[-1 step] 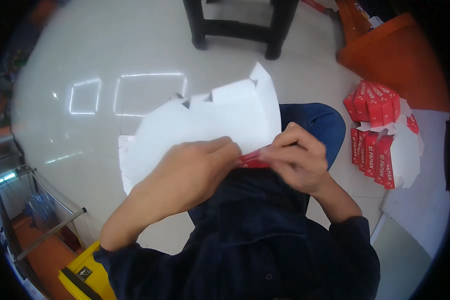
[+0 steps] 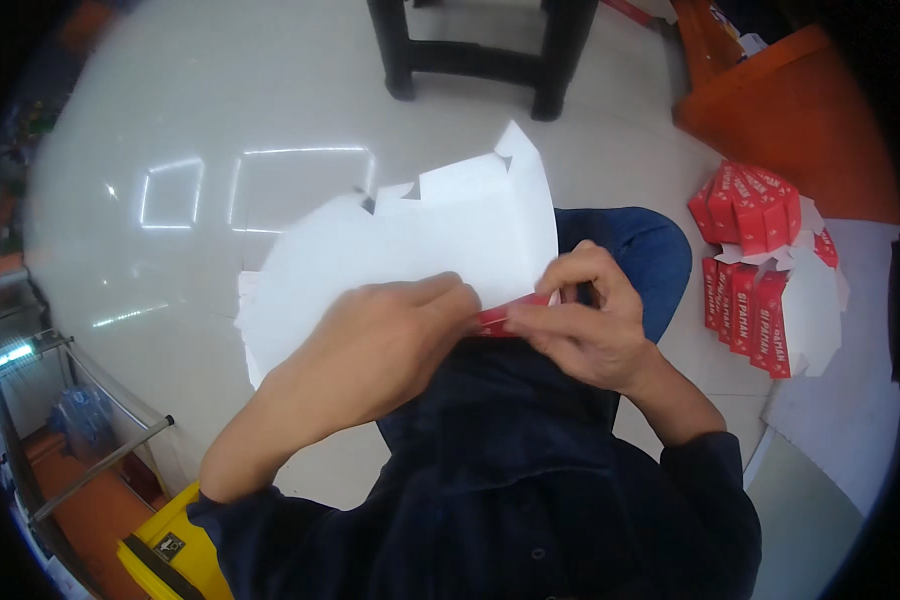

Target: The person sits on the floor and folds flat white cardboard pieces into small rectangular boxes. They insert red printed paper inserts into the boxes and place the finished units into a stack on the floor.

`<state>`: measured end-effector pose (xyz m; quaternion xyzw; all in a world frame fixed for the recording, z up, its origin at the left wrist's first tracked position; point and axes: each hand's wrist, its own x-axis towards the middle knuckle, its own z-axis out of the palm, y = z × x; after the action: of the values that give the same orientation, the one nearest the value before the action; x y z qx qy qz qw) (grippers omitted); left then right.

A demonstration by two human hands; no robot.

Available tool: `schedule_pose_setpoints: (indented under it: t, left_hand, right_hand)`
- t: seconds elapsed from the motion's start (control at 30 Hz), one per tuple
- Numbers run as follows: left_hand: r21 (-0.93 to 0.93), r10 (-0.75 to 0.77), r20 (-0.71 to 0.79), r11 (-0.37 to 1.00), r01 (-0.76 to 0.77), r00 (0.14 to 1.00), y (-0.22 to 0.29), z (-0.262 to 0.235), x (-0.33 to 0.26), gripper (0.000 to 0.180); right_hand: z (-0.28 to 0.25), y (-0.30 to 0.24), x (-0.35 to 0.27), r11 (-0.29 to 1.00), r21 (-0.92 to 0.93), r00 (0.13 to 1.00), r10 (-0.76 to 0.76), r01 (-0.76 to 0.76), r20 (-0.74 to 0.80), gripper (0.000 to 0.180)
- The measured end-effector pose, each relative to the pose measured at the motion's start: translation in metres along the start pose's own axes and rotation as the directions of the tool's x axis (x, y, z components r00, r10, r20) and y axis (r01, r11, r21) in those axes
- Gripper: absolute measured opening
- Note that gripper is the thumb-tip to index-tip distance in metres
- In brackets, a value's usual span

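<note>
Head view: a large cardboard sheet, white on the upward face and red along its near edge [image 2: 440, 225], lies in front of and between the two hands, just beyond the person's lap, spreading forward and to the left of the left hand, with cut notches and a small raised flap on its far edge. The left hand [image 2: 400, 325] is curled closed, its fingertips gripping the red near edge. Just to its right, the right hand [image 2: 590, 320] pinches the same red edge between thumb and fingers. Beyond the right hand is a knee in blue denim [image 2: 645, 240]; the dark navy shirt [image 2: 530, 470] fills the space nearer than both hands. Well to the right of the right hand, a pile of red cartons with white print and white insides [image 2: 755, 205] sits by a tall orange box-like container [image 2: 790, 115]. Far ahead of both hands, a black stool [image 2: 470, 60] stands on the pale tiled floor [image 2: 300, 90]. Nearer than the left hand and left of it are a yellow plastic container [image 2: 200, 545] and a metal-tube rack [image 2: 110, 480].
</note>
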<state>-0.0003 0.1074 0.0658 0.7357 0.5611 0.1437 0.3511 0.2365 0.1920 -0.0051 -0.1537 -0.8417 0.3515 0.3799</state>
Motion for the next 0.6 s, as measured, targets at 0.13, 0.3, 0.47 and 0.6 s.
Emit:
schedule_pose_setpoints:
  t: [0.13, 0.3, 0.47, 0.6]
  left_hand:
    - [0.063, -0.025, 0.001, 0.998, 0.025, 1.000, 0.004, -0.009, -0.007, 0.011]
    - [0.252, -0.160, -0.088, 0.951, 0.178, 0.983, 0.008, -0.032, -0.021, 0.025]
    - [0.488, -0.006, -0.197, 0.867, 0.103, 0.980, -0.008, -0.048, -0.024, 0.017]
    - [0.552, 0.121, -0.139, 0.834, -0.024, 0.983, 0.006, -0.043, -0.004, 0.012]
  right_hand:
    - [-0.007, -0.003, 0.016, 0.990, -0.144, 0.991, 0.008, 0.012, 0.132, 0.023]
    - [-0.023, 0.009, 0.010, 0.993, 0.056, 0.967, 0.084, -0.100, 0.240, 0.018]
    - [-0.027, 0.006, 0.012, 0.989, 0.031, 0.982, 0.143, -0.148, 0.126, 0.016]
    - [-0.016, -0.007, 0.018, 0.989, -0.024, 0.979, 0.151, -0.149, 0.140, 0.012]
